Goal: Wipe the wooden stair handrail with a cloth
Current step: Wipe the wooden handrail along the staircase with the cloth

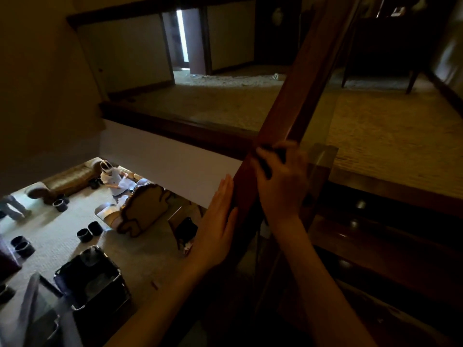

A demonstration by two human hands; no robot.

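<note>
The wooden handrail runs as a reddish-brown bar from the lower middle up to the top right. My right hand lies over the top of the rail and grips a dark cloth, which shows only as a dark strip under the fingers. My left hand rests flat against the rail's left side just below, fingers straight and together. Most of the cloth is hidden by my right hand.
A glass panel stands under the rail on the right, with dark wooden stair treads beyond it. A carpeted landing lies ahead. Far below on the left is a room with a sofa, black tubs, a bin and people.
</note>
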